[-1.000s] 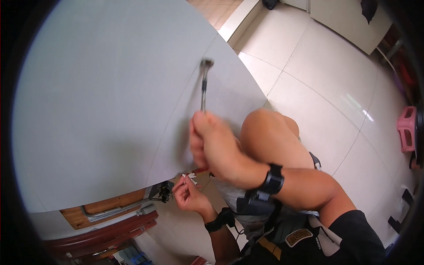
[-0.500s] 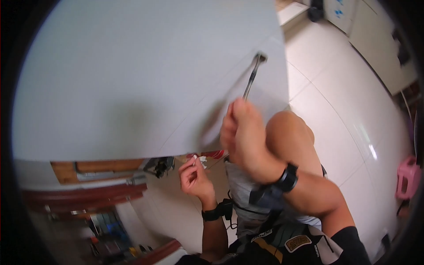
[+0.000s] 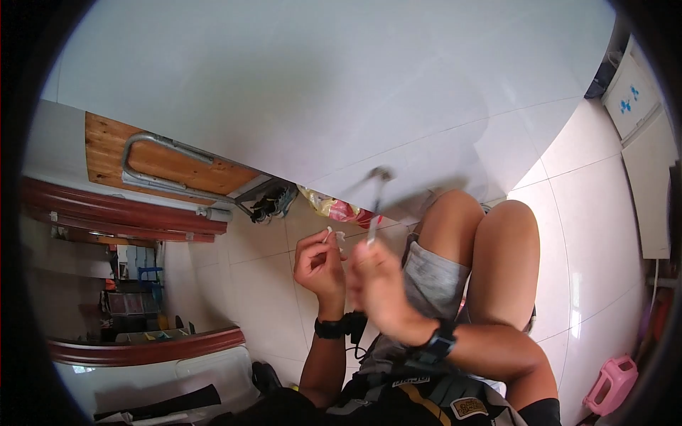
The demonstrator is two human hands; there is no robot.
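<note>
My right hand point(image 3: 378, 280), blurred by motion, is closed on the handle of a metal hammer point(image 3: 378, 187), whose head is over or against the lower part of a large pale panel point(image 3: 298, 106). Beside it, my left hand point(image 3: 317, 270) pinches small white pieces with thin pins point(image 3: 332, 236), perhaps clips, just below the panel's edge. My bare knees point(image 3: 497, 241) are bent under and beside the panel's lower right part.
A wooden board with a bent metal tube point(image 3: 106, 149), shoes point(image 3: 270, 206) and a red-yellow bag point(image 3: 337, 211) lie along the panel's edge. Reddish wooden rails point(image 3: 135, 351) are at left. White cabinets point(image 3: 632, 106) and a pink plastic stool point(image 3: 611, 383) stand at right, on tiled floor point(image 3: 590, 199).
The view has swung round, showing more at the left. The hammer in my right hand has come lower, nearer my left hand, which still holds the white pieces.
</note>
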